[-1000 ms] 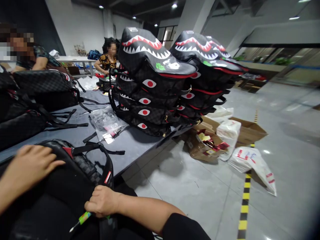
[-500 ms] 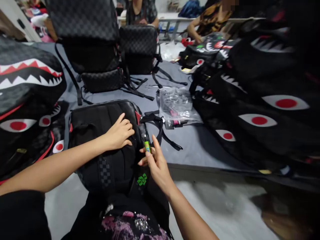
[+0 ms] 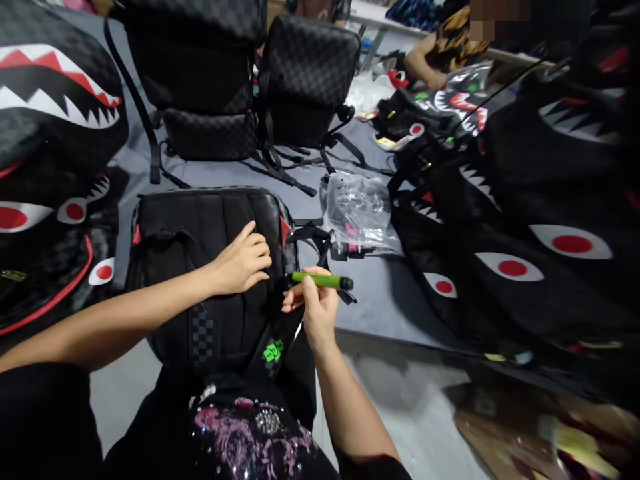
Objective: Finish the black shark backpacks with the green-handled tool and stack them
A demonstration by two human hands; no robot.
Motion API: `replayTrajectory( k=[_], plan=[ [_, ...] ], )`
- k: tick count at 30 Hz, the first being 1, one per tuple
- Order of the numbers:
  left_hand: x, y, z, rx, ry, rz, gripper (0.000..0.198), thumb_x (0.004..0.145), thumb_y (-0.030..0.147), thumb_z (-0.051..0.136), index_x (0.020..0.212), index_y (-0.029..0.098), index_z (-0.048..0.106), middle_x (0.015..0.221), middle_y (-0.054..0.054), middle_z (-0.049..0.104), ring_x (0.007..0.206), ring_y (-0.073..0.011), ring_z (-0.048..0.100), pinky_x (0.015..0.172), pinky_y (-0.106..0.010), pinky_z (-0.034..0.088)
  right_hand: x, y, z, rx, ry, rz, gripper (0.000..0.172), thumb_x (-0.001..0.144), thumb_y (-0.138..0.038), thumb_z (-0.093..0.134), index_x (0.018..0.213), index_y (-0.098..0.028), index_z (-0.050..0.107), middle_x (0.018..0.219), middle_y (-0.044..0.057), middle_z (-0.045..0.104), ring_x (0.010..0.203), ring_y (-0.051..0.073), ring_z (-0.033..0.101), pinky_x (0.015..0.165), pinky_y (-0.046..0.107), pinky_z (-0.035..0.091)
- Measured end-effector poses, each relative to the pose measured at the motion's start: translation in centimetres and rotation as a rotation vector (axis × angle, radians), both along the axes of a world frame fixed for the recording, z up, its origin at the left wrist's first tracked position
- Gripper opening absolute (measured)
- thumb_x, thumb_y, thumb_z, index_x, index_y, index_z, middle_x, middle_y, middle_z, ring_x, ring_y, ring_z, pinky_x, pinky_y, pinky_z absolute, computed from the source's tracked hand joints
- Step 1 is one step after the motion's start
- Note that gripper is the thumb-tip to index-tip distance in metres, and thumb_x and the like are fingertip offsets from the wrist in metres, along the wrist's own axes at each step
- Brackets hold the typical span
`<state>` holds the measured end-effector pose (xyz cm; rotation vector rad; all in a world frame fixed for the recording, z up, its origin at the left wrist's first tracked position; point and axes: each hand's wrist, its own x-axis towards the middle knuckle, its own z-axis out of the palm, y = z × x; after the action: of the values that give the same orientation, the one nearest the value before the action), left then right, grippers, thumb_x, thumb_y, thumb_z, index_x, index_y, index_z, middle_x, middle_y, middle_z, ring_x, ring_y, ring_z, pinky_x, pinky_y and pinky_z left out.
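L hand [image 3: 243,262] on blk bag [image 3: 213,230]; R hand [image 3: 320,310] w/ tool [image 3: 330,281] (green).

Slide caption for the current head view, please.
Left hand on a black backpack, right hand holding a green pen-like tool near its side, with shark-toothed bags to either side.

A bag workshop; stacked backpacks [image 3: 515,223] crowd a grey worktable [image 3: 373,297]; a co-worker [image 3: 453,47] works across it.

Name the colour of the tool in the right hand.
The tool is green with a black end, seen best in the head view.
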<state>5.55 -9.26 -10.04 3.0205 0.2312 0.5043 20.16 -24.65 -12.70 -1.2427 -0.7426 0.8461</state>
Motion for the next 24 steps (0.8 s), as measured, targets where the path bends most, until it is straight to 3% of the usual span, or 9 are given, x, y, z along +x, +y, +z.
replayTrajectory(
  k=[5, 12, 16, 20, 22, 24],
  plan=[
    [-0.1, 0.3, -0.4, -0.036, -0.017, -0.003, 0.013, 0.088, 0.03, 0.063, 0.089, 0.017, 0.065, 0.096, -0.006, 0.065, 0.105, -0.024, 0.053, 0.118, -0.065, 0.027, -0.5, 0.4, -0.6, -0.019, -0.152, 0.001, 0.027, 0.097, -0.046, 0.056, 0.105, -0.024, 0.045, 0.056, -0.009, 0.063, 0.033, 0.007, 0.046, 0.036, 0.016, 0.035],
    [-0.2, 0.8, -1.2, -0.076, -0.041, -0.038, 0.01, 0.086, 0.027, 0.065, 0.089, 0.017, 0.063, 0.101, -0.005, 0.064, 0.108, -0.0242, 0.053, 0.12, -0.061, 0.027, 0.5, 0.1, -1.0, -0.028, -0.371, 0.055, 0.034, 0.097, -0.045, 0.054, 0.117, -0.02, 0.065, 0.073, 0.0, 0.067, 0.042, 0.01, 0.056, 0.044, 0.025, 0.047],
    [-0.3, 0.5, -0.6, -0.115, -0.06, -0.04, 0.008, 0.089, 0.026, 0.061, 0.088, 0.018, 0.061, 0.099, -0.005, 0.063, 0.108, -0.0239, 0.053, 0.12, -0.058, 0.028, 1.1, -0.4, -1.0, 0.006, -0.49, 0.049, 0.032, 0.097, -0.037, 0.054, 0.126, -0.026, 0.062, 0.074, 0.0, 0.068, 0.045, 0.014, 0.06, 0.046, 0.03, 0.053],
    [0.1, 0.6, 0.1, -0.189, -0.028, 0.003, 0.002, 0.087, 0.018, 0.06, 0.086, 0.019, 0.059, 0.096, -0.003, 0.062, 0.106, -0.0219, 0.053, 0.121, -0.053, 0.029, 2.4, 0.2, -0.2, 0.113, -0.633, 0.21, 0.038, 0.096, -0.04, 0.054, 0.132, -0.03, 0.058, 0.072, 0.003, 0.07, 0.049, 0.02, 0.065, 0.051, 0.036, 0.058],
    [0.8, 1.1, 0.5, -0.246, -0.008, 0.035, 0.004, 0.087, 0.015, 0.059, 0.087, 0.019, 0.059, 0.098, -0.003, 0.063, 0.107, -0.0209, 0.054, 0.122, -0.051, 0.029, 2.9, 0.9, 0.9, 0.059, -0.578, 0.274, 0.035, 0.097, -0.041, 0.052, 0.129, -0.029, 0.059, 0.072, 0.003, 0.07, 0.049, 0.02, 0.065, 0.049, 0.035, 0.057],
    [1.5, 1.9, 1.0, -0.276, -0.009, 0.038, 0.005, 0.088, 0.016, 0.057, 0.086, 0.019, 0.06, 0.097, -0.003, 0.064, 0.106, -0.0208, 0.055, 0.121, -0.052, 0.031, 2.8, 1.7, 2.4, -0.049, -0.466, 0.242, 0.028, 0.098, -0.037, 0.052, 0.123, -0.029, 0.061, 0.073, 0.001, 0.069, 0.051, 0.018, 0.066, 0.049, 0.031, 0.056]
  ],
)
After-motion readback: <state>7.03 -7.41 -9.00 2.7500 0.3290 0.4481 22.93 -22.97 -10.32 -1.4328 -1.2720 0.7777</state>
